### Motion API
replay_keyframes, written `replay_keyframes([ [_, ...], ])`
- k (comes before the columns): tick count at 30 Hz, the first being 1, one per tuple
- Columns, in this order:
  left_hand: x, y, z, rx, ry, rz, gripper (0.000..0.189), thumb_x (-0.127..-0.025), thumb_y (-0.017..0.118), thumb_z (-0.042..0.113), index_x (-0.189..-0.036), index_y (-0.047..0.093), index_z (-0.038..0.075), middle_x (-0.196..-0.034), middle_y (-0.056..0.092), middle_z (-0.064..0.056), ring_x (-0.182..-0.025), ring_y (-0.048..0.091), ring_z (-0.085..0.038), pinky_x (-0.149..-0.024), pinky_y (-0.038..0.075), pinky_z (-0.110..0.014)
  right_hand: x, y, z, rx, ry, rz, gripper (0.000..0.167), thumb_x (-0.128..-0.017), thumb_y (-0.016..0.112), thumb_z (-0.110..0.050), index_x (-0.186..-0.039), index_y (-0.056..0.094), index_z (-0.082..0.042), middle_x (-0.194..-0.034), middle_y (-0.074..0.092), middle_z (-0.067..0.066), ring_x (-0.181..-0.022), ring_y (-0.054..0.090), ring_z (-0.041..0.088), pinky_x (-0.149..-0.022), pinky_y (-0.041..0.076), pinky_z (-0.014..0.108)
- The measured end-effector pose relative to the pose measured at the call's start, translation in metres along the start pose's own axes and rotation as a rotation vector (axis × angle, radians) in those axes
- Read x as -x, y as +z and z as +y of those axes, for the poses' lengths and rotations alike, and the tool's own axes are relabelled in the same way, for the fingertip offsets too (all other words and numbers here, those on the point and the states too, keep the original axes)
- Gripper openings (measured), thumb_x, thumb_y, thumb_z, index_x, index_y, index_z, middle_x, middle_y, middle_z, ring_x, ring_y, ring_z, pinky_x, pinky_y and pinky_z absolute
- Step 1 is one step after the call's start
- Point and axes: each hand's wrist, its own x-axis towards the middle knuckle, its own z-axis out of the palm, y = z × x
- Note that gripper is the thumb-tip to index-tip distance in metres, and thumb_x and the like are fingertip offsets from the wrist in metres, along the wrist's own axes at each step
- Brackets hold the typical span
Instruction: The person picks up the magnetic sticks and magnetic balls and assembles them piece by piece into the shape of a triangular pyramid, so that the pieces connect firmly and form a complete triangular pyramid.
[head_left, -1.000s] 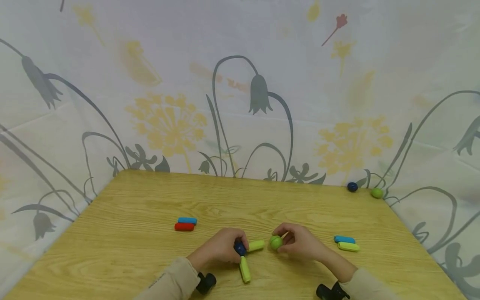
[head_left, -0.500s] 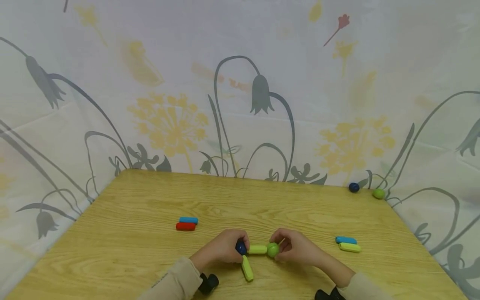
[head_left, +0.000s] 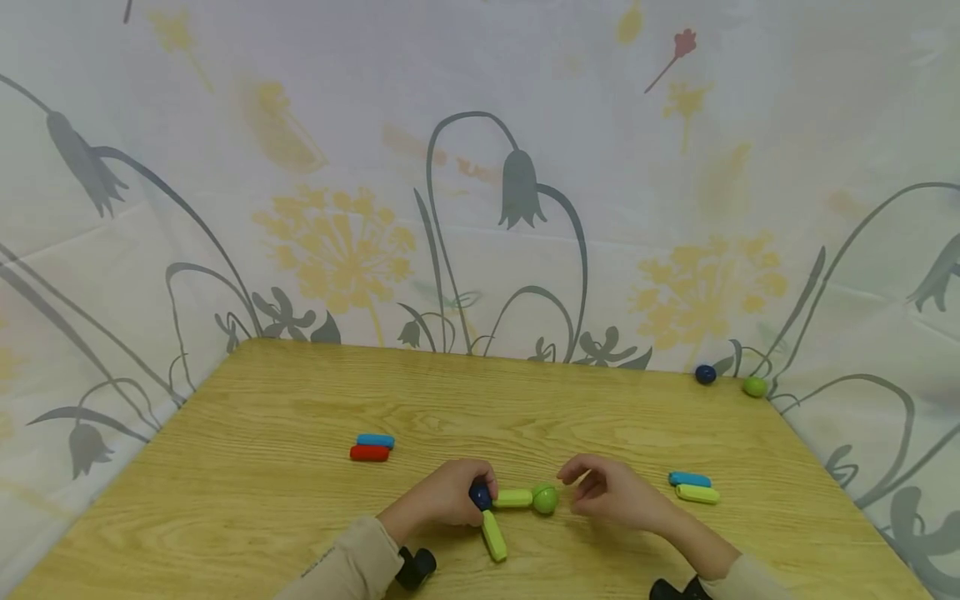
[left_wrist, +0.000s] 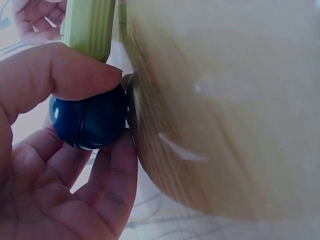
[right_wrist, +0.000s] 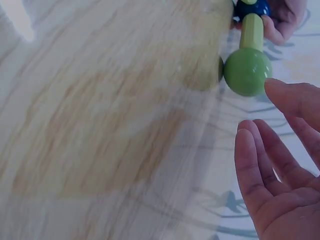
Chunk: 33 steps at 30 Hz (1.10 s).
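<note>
Two straight yellow-green sticks [head_left: 513, 498] angle out from a glossy dark-blue ball [head_left: 481, 497], pinched between thumb and fingers of a person's left hand [head_left: 441, 496] at a wood-grain table [head_left: 300, 400]. A glossy light-green ball [head_left: 545, 499] caps one stick's end; just beside it, the right hand [head_left: 618, 493] hangs with its fingers parted and loosely bent. Farther left, a red stick [head_left: 370, 453] adjoins a blue stick [head_left: 376, 441].

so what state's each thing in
left hand, gripping near navy ball
right hand, gripping nothing
near navy ball, held
near green ball, not held
middle lime stick, between near balls
lower lime stick, meeting near navy ball
far navy ball, lying unheld
far green ball, lying unheld
left blue stick, lying unheld
red stick, lying unheld
right blue stick, lying unheld
right lime stick, lying unheld
</note>
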Motion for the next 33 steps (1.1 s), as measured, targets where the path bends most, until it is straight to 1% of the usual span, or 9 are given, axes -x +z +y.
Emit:
replay_keyframes([
  [4,0.0,0.0,0.001,0.0,-0.004,-0.002,0.032,-0.066,0.069,-0.014,-0.084,0.058,0.01,-0.084,0.053,0.003,-0.073,0.048,-0.012,-0.062,0.043,-0.025,0.008,-0.008,0.0,-0.011,-0.001,0.032,0.031,-0.085,0.066,-0.003,-0.112,0.055,0.007,-0.107,0.055,0.023,-0.085,0.059,0.017,-0.07,0.051,0.029],
  [8,0.001,0.0,0.001,-0.007,-0.013,-0.004,0.032,-0.066,0.07,-0.013,-0.084,0.058,0.01,-0.085,0.053,0.003,-0.073,0.048,-0.013,-0.063,0.043,-0.025,0.016,-0.016,0.0,-0.008,0.015,0.07,0.032,-0.086,0.066,-0.006,-0.113,0.055,0.007,-0.108,0.055,0.023,-0.086,0.059,0.019,-0.071,0.051,0.029],
  [13,0.0,0.0,-0.001,-0.014,-0.016,-0.004,0.032,-0.066,0.07,-0.013,-0.084,0.058,0.011,-0.084,0.053,0.003,-0.073,0.048,-0.013,-0.062,0.043,-0.025,0.028,-0.025,0.001,0.023,0.01,0.113,0.032,-0.086,0.066,-0.006,-0.113,0.055,0.008,-0.107,0.055,0.023,-0.087,0.06,0.022,-0.072,0.05,0.029],
  [22,-0.001,0.001,-0.001,0.002,-0.032,0.001,0.033,-0.065,0.068,-0.012,-0.085,0.058,0.012,-0.085,0.053,0.003,-0.073,0.049,-0.013,-0.062,0.044,-0.025,0.056,-0.037,0.014,0.023,0.066,0.177,0.034,-0.087,0.065,-0.009,-0.114,0.054,0.009,-0.108,0.054,0.024,-0.085,0.059,0.012,-0.071,0.051,0.029],
  [29,-0.001,0.002,-0.001,0.01,-0.025,0.004,0.033,-0.065,0.068,-0.013,-0.085,0.058,0.011,-0.085,0.053,0.002,-0.073,0.049,-0.013,-0.06,0.044,-0.025,0.078,-0.046,0.027,0.073,0.063,0.261,0.03,-0.087,0.064,-0.005,-0.111,0.054,0.011,-0.106,0.056,0.024,-0.082,0.059,0.008,-0.067,0.051,0.028],
  [33,-0.001,0.001,-0.002,0.004,-0.033,0.001,0.033,-0.065,0.068,-0.012,-0.085,0.058,0.012,-0.085,0.053,0.002,-0.074,0.05,-0.014,-0.062,0.044,-0.026,0.089,-0.05,0.033,0.087,0.09,0.297,0.032,-0.086,0.065,-0.006,-0.11,0.054,0.012,-0.107,0.056,0.024,-0.082,0.059,0.007,-0.067,0.052,0.028],
])
